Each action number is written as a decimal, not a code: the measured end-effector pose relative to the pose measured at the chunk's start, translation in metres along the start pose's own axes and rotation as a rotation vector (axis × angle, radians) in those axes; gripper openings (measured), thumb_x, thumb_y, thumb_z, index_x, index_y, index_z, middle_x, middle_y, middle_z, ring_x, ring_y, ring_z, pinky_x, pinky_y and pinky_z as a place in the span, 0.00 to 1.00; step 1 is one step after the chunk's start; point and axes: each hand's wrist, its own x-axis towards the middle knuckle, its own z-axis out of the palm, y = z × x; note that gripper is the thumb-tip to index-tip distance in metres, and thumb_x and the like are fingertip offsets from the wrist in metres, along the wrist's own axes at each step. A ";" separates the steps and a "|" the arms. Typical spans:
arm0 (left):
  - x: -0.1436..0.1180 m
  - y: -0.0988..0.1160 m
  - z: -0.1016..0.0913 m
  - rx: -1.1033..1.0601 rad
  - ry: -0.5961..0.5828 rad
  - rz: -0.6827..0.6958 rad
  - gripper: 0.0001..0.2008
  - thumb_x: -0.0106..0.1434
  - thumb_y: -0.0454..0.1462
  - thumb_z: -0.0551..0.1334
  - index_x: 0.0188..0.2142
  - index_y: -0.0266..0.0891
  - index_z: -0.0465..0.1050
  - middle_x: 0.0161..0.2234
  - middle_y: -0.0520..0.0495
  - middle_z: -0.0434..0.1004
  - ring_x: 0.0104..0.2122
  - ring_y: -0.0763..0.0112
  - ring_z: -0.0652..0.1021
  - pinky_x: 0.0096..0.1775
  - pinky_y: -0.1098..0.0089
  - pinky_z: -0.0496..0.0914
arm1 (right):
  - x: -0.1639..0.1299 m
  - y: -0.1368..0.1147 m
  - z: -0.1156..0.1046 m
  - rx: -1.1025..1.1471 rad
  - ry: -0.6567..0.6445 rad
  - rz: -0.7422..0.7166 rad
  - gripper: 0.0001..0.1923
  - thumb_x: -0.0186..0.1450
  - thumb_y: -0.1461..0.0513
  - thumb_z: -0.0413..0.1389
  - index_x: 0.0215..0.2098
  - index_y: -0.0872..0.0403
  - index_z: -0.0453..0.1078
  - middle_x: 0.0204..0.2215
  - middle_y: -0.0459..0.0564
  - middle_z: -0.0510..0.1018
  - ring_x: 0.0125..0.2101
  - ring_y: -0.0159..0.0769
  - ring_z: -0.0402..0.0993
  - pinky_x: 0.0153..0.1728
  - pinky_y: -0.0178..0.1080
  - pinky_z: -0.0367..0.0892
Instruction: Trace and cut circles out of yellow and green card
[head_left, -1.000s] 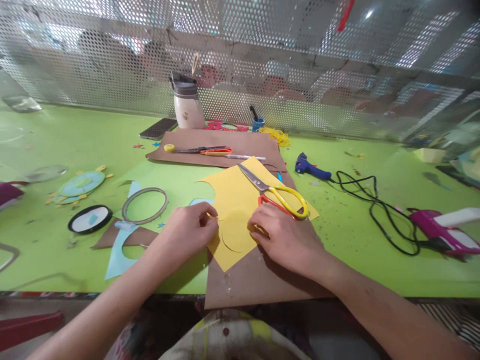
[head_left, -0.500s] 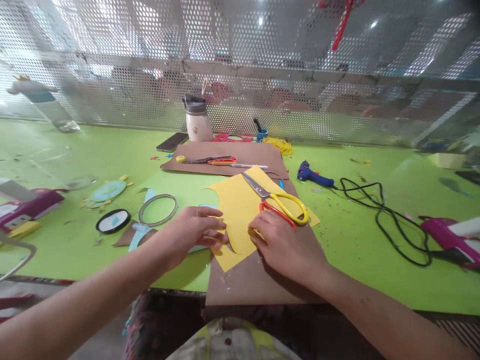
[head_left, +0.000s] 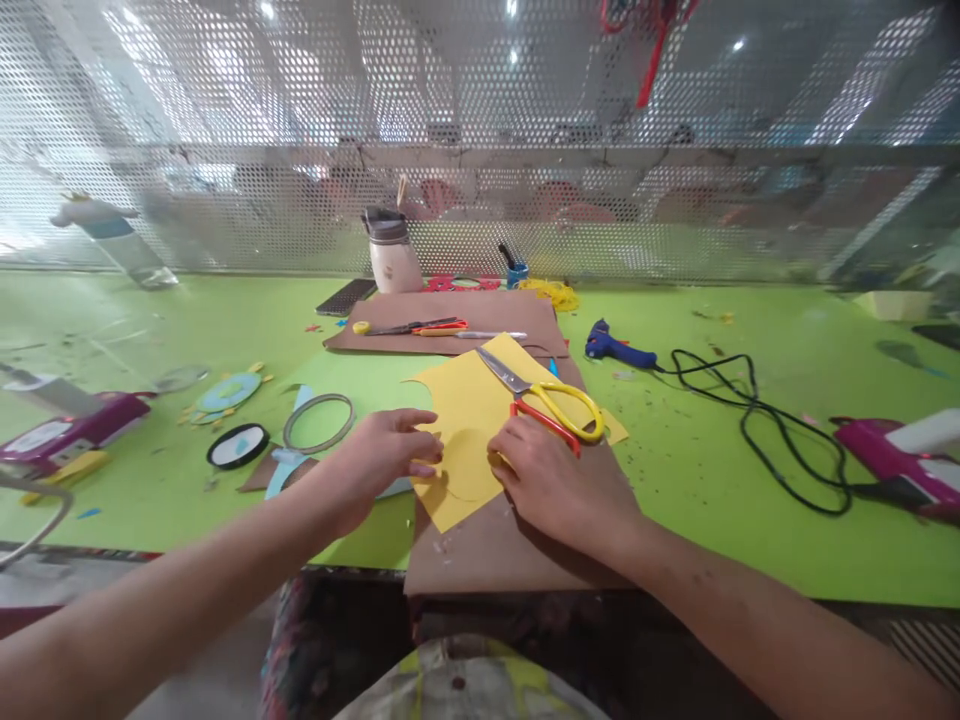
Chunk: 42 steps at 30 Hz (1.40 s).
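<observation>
A sheet of yellow paper [head_left: 469, 400] lies on brown cardboard [head_left: 480, 560], with a curved line cut or marked near its lower corner. My left hand [head_left: 386, 460] is at the sheet's left edge, fingers apart and holding nothing. My right hand [head_left: 544, 465] rests on the right part of the sheet. Its fingers are curled, with the tips pressed to the paper around the curved line. Scissors [head_left: 536, 390] with one yellow and one red handle lie on the sheet, just beyond my right hand.
Left of my hands are a grey ring [head_left: 319, 423], a black-rimmed disc [head_left: 238, 446] and a purple device [head_left: 75, 430]. Behind lie other scissors [head_left: 420, 327], a phone [head_left: 345, 296] and a white bottle [head_left: 395, 255]. A blue glue gun [head_left: 619, 348] with its black cord lies right.
The dark gap at the curved line in the yellow paper has closed, and the paper there lies flatter. Both hands stay close to the sheet. The whole view has shifted slightly.
</observation>
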 end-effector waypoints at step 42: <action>0.015 -0.014 0.004 -0.132 -0.138 0.399 0.24 0.52 0.39 0.70 0.48 0.38 0.71 0.24 0.56 0.73 0.27 0.74 0.72 0.31 0.74 0.64 | 0.016 0.006 -0.024 1.023 0.062 0.297 0.15 0.64 0.54 0.58 0.24 0.56 0.68 0.21 0.43 0.68 0.23 0.30 0.62 0.24 0.33 0.59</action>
